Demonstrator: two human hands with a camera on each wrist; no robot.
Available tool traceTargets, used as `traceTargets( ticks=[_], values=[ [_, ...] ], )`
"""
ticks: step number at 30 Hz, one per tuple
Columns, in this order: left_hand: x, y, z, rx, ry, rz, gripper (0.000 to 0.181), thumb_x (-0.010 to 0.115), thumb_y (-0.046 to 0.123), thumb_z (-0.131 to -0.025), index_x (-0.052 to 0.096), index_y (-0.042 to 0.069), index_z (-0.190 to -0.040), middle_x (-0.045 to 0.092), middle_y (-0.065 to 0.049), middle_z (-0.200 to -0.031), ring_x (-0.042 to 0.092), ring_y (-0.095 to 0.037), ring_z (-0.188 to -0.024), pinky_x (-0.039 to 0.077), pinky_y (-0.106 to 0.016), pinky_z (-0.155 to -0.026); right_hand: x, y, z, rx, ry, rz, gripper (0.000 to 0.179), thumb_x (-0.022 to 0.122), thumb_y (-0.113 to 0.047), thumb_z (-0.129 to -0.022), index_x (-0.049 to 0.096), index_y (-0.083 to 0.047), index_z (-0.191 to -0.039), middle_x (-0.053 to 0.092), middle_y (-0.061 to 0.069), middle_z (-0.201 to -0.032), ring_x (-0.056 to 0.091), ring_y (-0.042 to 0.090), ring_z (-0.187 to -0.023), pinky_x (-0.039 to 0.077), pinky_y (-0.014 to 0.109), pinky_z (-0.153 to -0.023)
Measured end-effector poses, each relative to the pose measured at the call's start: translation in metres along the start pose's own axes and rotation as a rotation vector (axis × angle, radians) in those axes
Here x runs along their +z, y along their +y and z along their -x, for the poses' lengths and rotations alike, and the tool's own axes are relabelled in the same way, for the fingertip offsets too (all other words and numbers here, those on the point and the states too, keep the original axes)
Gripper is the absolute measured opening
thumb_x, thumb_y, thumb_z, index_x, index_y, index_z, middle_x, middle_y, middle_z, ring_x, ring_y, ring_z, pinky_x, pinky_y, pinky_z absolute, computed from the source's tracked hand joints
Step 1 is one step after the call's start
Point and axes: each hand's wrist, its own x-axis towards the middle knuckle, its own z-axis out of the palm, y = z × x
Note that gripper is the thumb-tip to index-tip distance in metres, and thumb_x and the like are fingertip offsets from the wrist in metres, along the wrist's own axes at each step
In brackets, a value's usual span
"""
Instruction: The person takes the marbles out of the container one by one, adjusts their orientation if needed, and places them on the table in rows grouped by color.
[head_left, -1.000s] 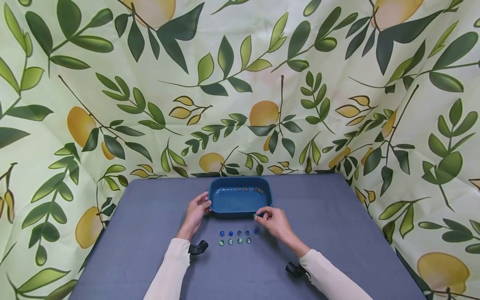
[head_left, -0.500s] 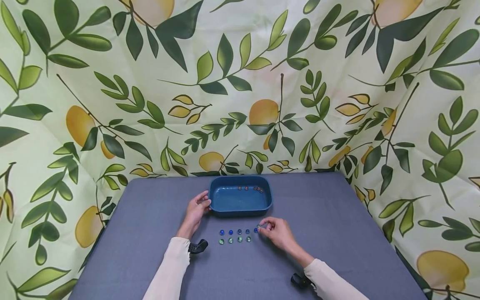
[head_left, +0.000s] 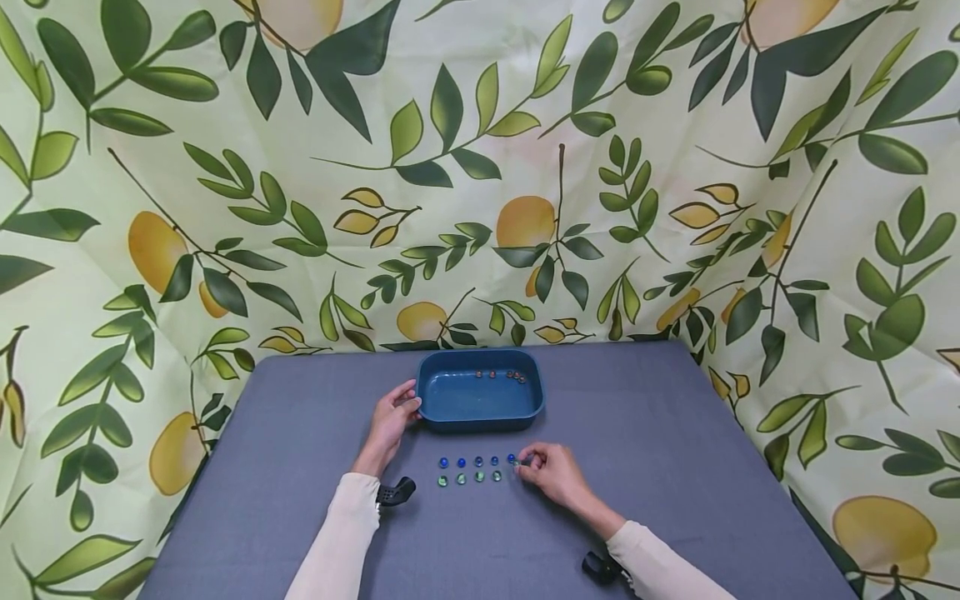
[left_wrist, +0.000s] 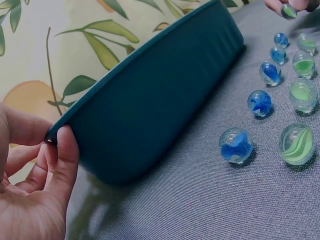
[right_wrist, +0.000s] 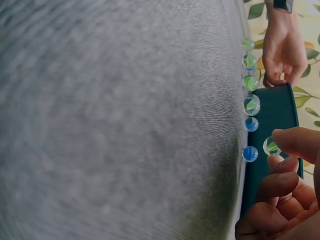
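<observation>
My left hand (head_left: 388, 427) pinches the left end of a blue plastic bin (left_wrist: 145, 95), thumb and fingers at its rim. My right hand (head_left: 555, 473) holds a clear marble with a green swirl (right_wrist: 271, 146) between thumb and fingertips, just off the right end of two rows. The farther row is blue marbles (left_wrist: 236, 146); the nearer row is green marbles (left_wrist: 297, 144). Several brownish-orange marbles (head_left: 492, 374) lie inside the bin along its back and right side.
A grey-blue cloth covers the table (head_left: 315, 500). A curtain (head_left: 450, 208) printed with leaves and lemons hangs behind and on both sides. Each wrist wears a black camera mount, such as the left one (head_left: 397, 492).
My right hand has drawn back from the bin's front right corner toward the right end of the marble rows, still pinching the green marble. The left hand stays at the bin.
</observation>
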Motion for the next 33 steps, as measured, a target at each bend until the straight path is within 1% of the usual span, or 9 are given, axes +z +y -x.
traceTargets(
  ticks=[8,15,22,25,29,33],
  values=[
    [0.0009,-0.0007,-0.0003,0.009,0.003,0.01,0.045,0.056,0.0,-0.096,0.05,0.001,-0.14,0.048,-0.012,-0.115,0.055,-0.013,-0.084,0.053,-0.022,-0.071,0.004,0.004,-0.0015,0.039,-0.04,0.021,0.01,0.078,-0.015,-0.079,0.071,-0.011,-0.086,0.052,-0.008,-0.061,0.044,0.002,-0.052,0.035,0.018,-0.048],
    [0.0014,-0.0005,-0.0003,0.007,0.006,0.02,0.045,0.056,0.0,-0.095,0.05,0.001,-0.14,0.049,-0.012,-0.116,0.054,-0.013,-0.083,0.052,-0.02,-0.068,0.0059,0.0041,-0.0024,0.03,-0.051,0.072,0.009,0.078,-0.014,-0.08,0.071,-0.012,-0.085,0.052,-0.009,-0.061,0.044,0.003,-0.052,0.035,0.018,-0.048],
    [0.0002,-0.001,0.0001,0.0,0.001,0.01,0.045,0.056,0.001,-0.096,0.05,0.002,-0.14,0.048,-0.014,-0.119,0.054,-0.014,-0.085,0.053,-0.024,-0.074,0.0057,0.001,-0.0015,0.027,-0.07,0.098,0.009,0.078,-0.015,-0.08,0.071,-0.013,-0.086,0.051,-0.009,-0.061,0.045,0.003,-0.052,0.036,0.019,-0.048],
    [0.0001,-0.0013,0.0,0.002,0.0,0.01,0.045,0.056,0.001,-0.096,0.051,0.002,-0.14,0.048,-0.014,-0.119,0.054,-0.014,-0.085,0.053,-0.025,-0.074,0.006,0.001,-0.0009,0.025,-0.06,0.095,0.011,0.078,-0.016,-0.08,0.071,-0.012,-0.088,0.052,-0.009,-0.061,0.044,0.003,-0.051,0.036,0.019,-0.048],
    [0.0003,-0.0014,-0.0003,0.007,-0.001,0.019,0.045,0.056,0.0,-0.095,0.051,0.002,-0.14,0.049,-0.014,-0.118,0.055,-0.012,-0.083,0.053,-0.024,-0.073,0.0053,0.0003,0.0,0.039,-0.041,0.069,0.013,0.078,-0.015,-0.08,0.07,-0.013,-0.091,0.052,-0.008,-0.061,0.044,0.003,-0.051,0.036,0.019,-0.048],
    [0.0006,-0.0002,-0.0001,0.01,0.002,0.024,0.045,0.056,0.0,-0.095,0.051,0.002,-0.14,0.049,-0.012,-0.116,0.055,-0.013,-0.082,0.052,-0.021,-0.07,0.0005,-0.0042,0.0001,0.046,-0.01,0.041,0.01,0.077,-0.014,-0.081,0.071,-0.013,-0.089,0.051,-0.007,-0.062,0.043,0.003,-0.052,0.036,0.019,-0.048]
  ],
)
